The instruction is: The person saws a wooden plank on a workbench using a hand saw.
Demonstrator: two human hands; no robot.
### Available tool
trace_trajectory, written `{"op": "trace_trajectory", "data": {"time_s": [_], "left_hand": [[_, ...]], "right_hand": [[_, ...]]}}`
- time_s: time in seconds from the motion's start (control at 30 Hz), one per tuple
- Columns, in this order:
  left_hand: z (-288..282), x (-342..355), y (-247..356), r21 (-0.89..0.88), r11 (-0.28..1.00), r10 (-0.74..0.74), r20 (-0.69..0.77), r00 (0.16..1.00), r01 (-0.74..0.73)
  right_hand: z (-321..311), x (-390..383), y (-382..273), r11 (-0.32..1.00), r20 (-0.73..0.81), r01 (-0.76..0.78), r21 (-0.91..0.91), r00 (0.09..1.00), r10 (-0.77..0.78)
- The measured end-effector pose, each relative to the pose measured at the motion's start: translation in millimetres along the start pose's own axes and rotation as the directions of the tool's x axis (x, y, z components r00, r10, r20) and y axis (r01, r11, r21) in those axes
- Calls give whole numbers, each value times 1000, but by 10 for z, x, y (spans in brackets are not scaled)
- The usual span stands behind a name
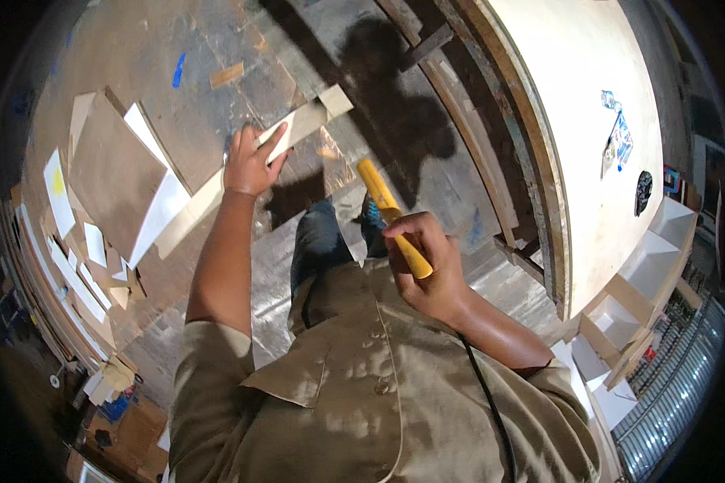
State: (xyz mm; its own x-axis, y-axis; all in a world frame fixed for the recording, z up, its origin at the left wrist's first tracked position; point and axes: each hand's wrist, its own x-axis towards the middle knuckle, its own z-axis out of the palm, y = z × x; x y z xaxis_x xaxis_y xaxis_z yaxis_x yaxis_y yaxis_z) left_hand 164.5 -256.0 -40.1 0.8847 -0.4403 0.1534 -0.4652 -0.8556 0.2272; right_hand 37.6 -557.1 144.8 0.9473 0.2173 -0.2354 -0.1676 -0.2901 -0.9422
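A long, pale wooden strip (304, 121) lies slantwise ahead of me, its far end toward the upper middle. My left hand (252, 163) grips it partway along, with the index finger stretched over the wood and the thumb apart. In front of my chest, my right hand (429, 256) is closed round a yellow stick-shaped tool (377, 187) with a darker band near its middle. The tool's upper end points away from me; its exact kind does not show. It is held apart from the strip.
On the left lie a brown panel (109, 165), white sheets (155, 213) and several offcuts. A large pale-topped table (588, 137) with a curved-looking edge stands on the right. Beyond it are white box-like shelves (648, 262). A blue scrap (179, 71) lies on the worn floor (129, 48).
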Motion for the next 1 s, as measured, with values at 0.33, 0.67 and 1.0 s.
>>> {"op": "trace_trajectory", "data": {"time_s": [0.33, 0.67, 1.0], "left_hand": [[37, -118, -11, -9, 1000, 15, -40, 999, -15], [-4, -123, -62, -17, 1000, -11, -46, 999, 10], [31, -243, -68, 7, 996, -85, 74, 994, 85]], "right_hand": [[-117, -43, 79, 1000, 3, -15, 18, 1000, 15], [33, 210, 64, 1000, -16, 2, -27, 1000, -2], [117, 388, -73, 991, -54, 57, -119, 997, -63]]}}
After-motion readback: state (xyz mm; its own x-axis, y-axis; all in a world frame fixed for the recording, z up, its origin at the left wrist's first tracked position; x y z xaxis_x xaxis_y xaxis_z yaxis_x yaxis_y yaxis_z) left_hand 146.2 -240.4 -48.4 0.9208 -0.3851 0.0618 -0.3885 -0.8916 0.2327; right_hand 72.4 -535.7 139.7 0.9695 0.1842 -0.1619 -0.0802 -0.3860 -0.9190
